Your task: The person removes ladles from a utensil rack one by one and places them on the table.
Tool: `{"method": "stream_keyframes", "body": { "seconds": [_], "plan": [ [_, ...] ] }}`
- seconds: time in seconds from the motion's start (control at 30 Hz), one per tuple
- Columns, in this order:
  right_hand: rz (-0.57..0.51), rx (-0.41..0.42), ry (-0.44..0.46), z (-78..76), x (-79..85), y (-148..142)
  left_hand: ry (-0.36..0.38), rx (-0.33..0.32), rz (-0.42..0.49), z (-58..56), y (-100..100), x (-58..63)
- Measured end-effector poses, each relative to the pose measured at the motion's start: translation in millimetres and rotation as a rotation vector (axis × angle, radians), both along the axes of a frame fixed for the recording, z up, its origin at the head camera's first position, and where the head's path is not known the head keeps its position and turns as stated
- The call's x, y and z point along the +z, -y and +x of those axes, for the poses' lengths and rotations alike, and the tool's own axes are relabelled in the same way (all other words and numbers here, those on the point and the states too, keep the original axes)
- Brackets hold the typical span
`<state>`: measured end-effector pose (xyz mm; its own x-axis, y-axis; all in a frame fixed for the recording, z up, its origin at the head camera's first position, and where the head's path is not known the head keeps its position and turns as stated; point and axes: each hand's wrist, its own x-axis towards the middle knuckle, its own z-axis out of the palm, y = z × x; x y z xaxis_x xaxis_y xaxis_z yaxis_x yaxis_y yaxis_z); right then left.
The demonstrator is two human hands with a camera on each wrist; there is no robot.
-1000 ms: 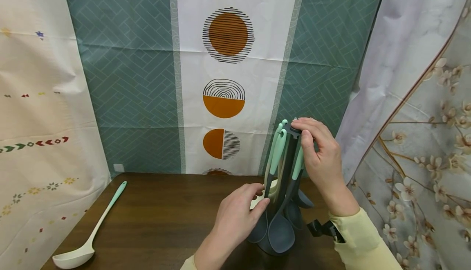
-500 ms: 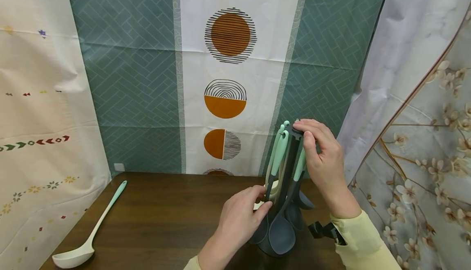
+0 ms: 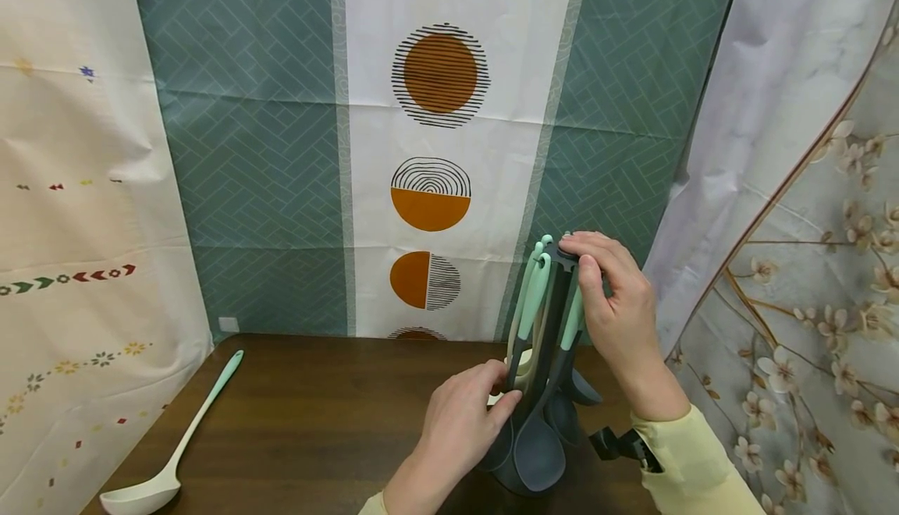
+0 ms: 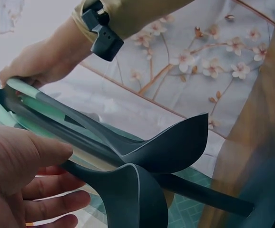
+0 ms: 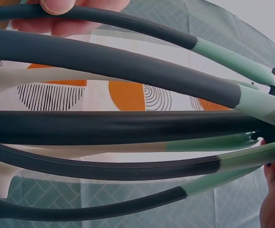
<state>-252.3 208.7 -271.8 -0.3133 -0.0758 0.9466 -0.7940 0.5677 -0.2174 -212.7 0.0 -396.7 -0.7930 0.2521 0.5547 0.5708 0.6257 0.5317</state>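
Dark ladle point(image 4: 133, 202): hanging on the utensil stand point(image 5: 118, 127), itself upright on the worktop point(image 3: 337, 421); likely light, stiff, smooth; best held mid-shank.
Left hand point(image 3: 463, 412): thumb and fingers pinching the ladle's shank.
Right hand point(image 3: 621, 308): fingers curled over the stand's top.

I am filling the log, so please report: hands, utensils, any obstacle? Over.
Left hand: pinching deep-bowled, dark-grey ladle. Right hand: on top of tall, dark-grey utensil stand. Off-white, mint-handled ladle: lying apart. Nothing visibly blocking.
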Motion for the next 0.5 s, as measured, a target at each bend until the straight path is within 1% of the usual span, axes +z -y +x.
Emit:
{"method": "stream_keyframes", "body": {
  "seconds": [0.1, 0.2, 0.33, 0.5],
  "plan": [
    [-0.001, -0.001, 0.000, 0.1, -0.5, -0.1, -0.012, 0.006, -0.002, -0.6, 0.1, -1.0],
    [-0.002, -0.005, 0.003, 0.8, -1.0, 0.2, -0.009, 0.007, -0.003, -0.7, 0.3, -1.5],
    [-0.004, -0.005, 0.006, 1.4, -1.2, 0.5, 0.000, 0.005, -0.001, -0.1, 0.4, -0.8],
    [-0.007, -0.003, 0.006, 1.2, -1.0, 0.4, -0.010, 0.004, 0.000, 0.5, 0.6, 0.7]
  ]
}}
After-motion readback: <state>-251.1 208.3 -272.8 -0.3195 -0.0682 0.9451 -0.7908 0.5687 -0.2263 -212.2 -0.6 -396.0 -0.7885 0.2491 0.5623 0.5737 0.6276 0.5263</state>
